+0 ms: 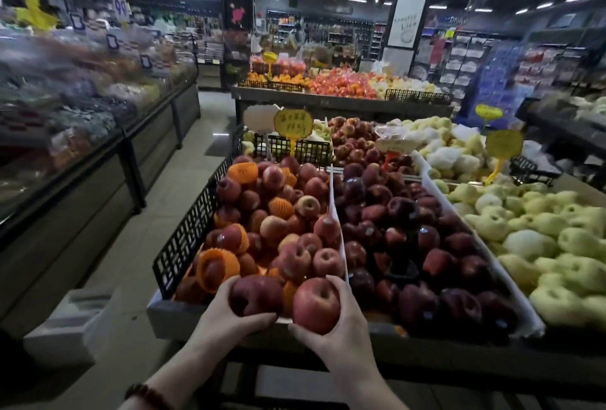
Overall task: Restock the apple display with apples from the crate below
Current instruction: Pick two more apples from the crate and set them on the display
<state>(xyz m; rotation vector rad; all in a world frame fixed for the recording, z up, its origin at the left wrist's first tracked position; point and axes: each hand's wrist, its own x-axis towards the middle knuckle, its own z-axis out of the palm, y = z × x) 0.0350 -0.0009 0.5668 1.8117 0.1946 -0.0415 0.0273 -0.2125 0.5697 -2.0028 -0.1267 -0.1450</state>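
Apples fill the head view. At about 6 o'clock the left hand point(226, 314) curls its fingers around a dark red apple point(256, 295), and just beside it, toward 5 o'clock, the right hand point(341, 334) grips a lighter red apple point(316, 304). Both fruits sit at the near edge of the apple display point(278, 229), a bin of red apples, some in orange foam nets point(213, 265), fenced at 9 o'clock by a black plastic grid point(187, 239). A white divider point(337, 222) separates it from dark red apples point(410, 239) at 3 o'clock; green apples point(541, 235) lie farther right. A yellow price sign point(293, 126) stands at 12 o'clock. A bead bracelet point(147, 395) circles the left wrist.
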